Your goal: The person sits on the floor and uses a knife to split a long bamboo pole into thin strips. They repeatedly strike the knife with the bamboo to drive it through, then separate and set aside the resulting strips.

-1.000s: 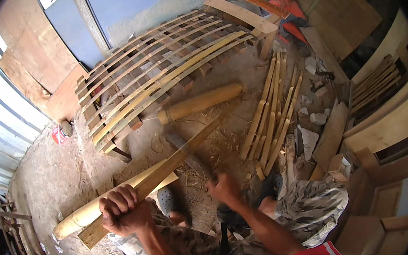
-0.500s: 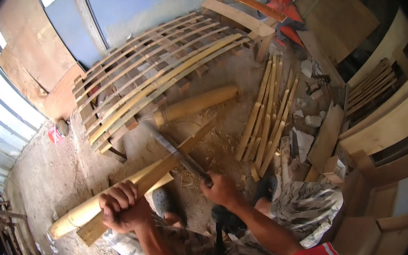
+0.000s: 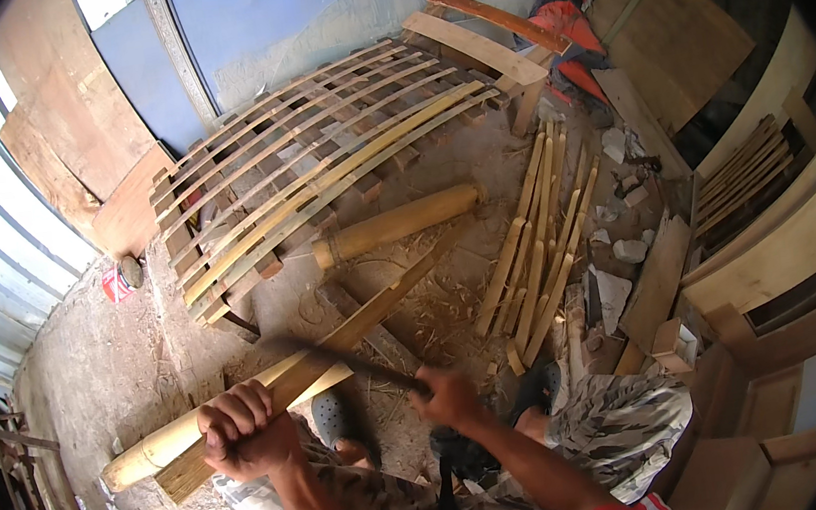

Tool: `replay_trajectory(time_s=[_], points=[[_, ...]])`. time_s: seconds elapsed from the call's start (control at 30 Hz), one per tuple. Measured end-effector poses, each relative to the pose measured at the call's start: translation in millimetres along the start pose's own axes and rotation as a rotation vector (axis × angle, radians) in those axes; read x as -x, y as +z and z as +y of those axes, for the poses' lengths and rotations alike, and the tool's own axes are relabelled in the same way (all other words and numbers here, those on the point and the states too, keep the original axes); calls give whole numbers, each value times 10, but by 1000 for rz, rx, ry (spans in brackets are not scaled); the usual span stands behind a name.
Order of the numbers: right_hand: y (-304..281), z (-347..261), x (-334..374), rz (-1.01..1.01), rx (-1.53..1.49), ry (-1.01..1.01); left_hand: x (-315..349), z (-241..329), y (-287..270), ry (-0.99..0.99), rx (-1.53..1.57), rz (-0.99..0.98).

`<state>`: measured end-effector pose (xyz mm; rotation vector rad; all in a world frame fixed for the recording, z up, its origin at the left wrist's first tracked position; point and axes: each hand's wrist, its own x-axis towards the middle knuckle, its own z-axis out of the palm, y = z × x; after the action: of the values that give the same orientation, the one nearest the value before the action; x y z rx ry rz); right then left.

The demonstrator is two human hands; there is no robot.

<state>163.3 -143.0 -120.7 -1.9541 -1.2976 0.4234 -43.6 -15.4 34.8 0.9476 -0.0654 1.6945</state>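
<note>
My left hand (image 3: pixel 247 432) is closed round the near end of a long split bamboo piece (image 3: pixel 387 293), which slants away to the far right. In my right hand (image 3: pixel 450 398) is the handle of a machete (image 3: pixel 360 363). Its dark blade, smeared by motion, reaches left across the split bamboo; whether it touches cannot be told. A thicker pale bamboo pole (image 3: pixel 163 446) lies beneath the held piece, partly hidden by it and my left hand. Beyond, another round bamboo section (image 3: pixel 400 225) rests on the floor.
A rack of slats (image 3: pixel 316 155) on low supports spans the far side. Several split bamboo strips (image 3: pixel 538 250) lie on the right, beside rubble (image 3: pixel 629 251) and boards. My shoe (image 3: pixel 330 417) is near the pole. Shavings litter the floor. A stool (image 3: pixel 38 448) stands left.
The machete blade has swung from pointing away toward the far left to lying lower and more leftward across the split bamboo. My left hand keeps its hold in nearly the same place.
</note>
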Motion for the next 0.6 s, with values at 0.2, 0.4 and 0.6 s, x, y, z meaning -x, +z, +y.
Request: replay_trajectory(time_s=[0.2,0.4,0.6], points=[[-63,38,-52,-102,126,231,9,-85,-4,-1,26,113],[13,345,-203,-54,204,403,-23,-11,64,-5,63,26],[-44,74,-135,-61,136,94,-15,-46,5,-1,45,67]])
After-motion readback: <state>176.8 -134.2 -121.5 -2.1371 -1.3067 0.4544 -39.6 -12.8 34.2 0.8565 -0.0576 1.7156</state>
